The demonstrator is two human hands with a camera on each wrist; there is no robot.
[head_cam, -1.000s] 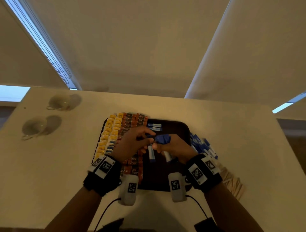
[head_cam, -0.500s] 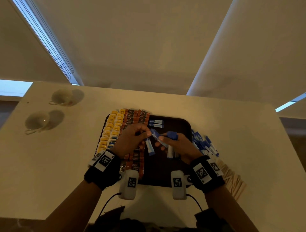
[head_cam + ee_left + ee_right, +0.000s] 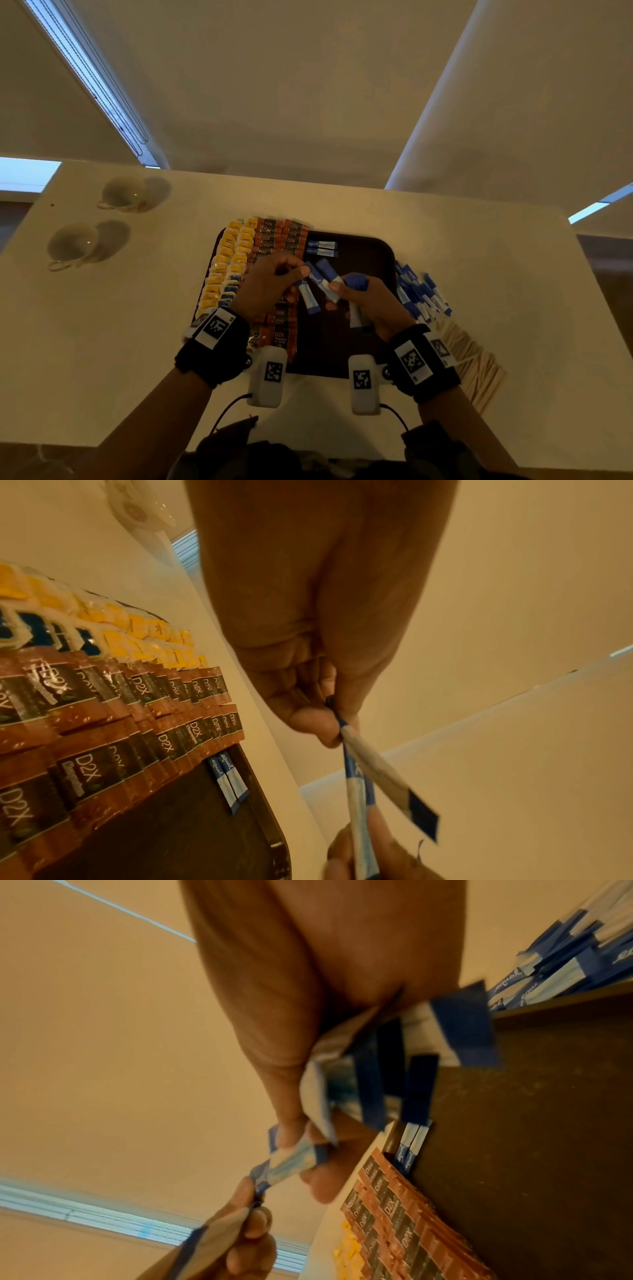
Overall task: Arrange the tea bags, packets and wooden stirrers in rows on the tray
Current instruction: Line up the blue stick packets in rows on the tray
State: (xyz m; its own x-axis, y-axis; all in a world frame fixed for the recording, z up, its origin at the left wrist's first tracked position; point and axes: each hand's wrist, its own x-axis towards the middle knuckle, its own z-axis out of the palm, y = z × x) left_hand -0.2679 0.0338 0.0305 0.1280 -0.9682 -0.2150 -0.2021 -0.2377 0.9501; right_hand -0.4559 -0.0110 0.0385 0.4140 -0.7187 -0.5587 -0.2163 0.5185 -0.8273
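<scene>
The table (image 3: 137,325) is carrying a dark tray (image 3: 370,253), which is holding rows of yellow tea bags (image 3: 226,260), brown D2X packets (image 3: 281,236) and two blue sweetener sticks (image 3: 322,248). Above it, the left hand (image 3: 270,291) is pinching one blue stick (image 3: 320,279), while the right hand (image 3: 373,301) is gripping a bundle of sticks (image 3: 394,1064). Wooden stirrers (image 3: 476,366) are lying right of the tray.

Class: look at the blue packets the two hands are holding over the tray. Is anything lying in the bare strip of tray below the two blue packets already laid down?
Nothing visible. Below the two laid packets, the dark tray lies bare under the held packets.
</scene>
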